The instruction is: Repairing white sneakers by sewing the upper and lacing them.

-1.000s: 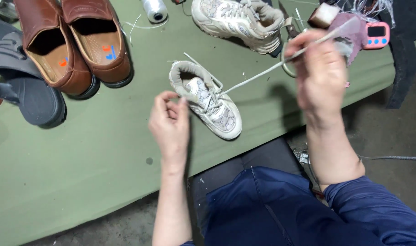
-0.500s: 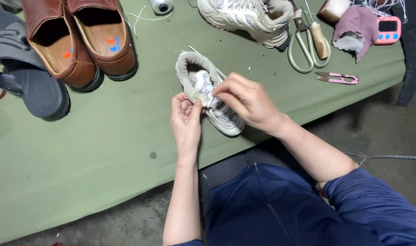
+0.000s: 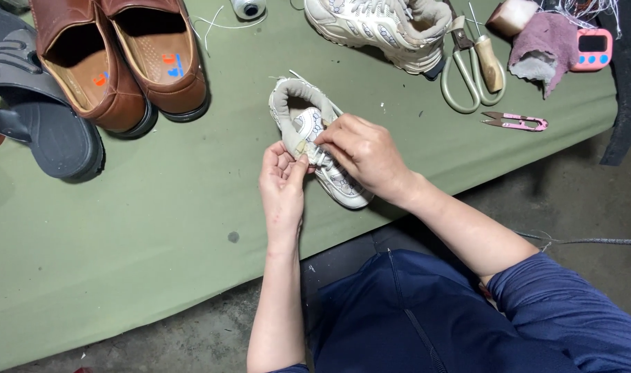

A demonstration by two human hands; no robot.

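A: Head view. What occupies the centre of the green table (image 3: 157,242)?

B: A small white sneaker (image 3: 314,138), lying near the table's front edge, heel opening toward the far side, toe toward the person.

A: State of the left hand (image 3: 282,183)?

B: Fingers curled, thumb and fingertips pinched against the sneaker's left side at mid-length. It grips the shoe's upper.

A: And the right hand (image 3: 362,153)?

B: It lies over the sneaker's upper from the right, fingers bent and closed together at the lacing area, just beside the left thumb. Whether a needle or thread sits between the fingertips cannot be told.

A: What surrounds the work?

B: Far left: a dark sandal (image 3: 39,124) and a pair of brown leather shoes (image 3: 115,62), side by side. Far centre: a second white sneaker (image 3: 377,27), larger in the frame, with a thread spool (image 3: 248,8) to its left. Far right: large scissors (image 3: 471,69), pink thread snips (image 3: 514,121), a mauve cloth (image 3: 543,48) and a small pink timer (image 3: 593,50) touching that cloth.
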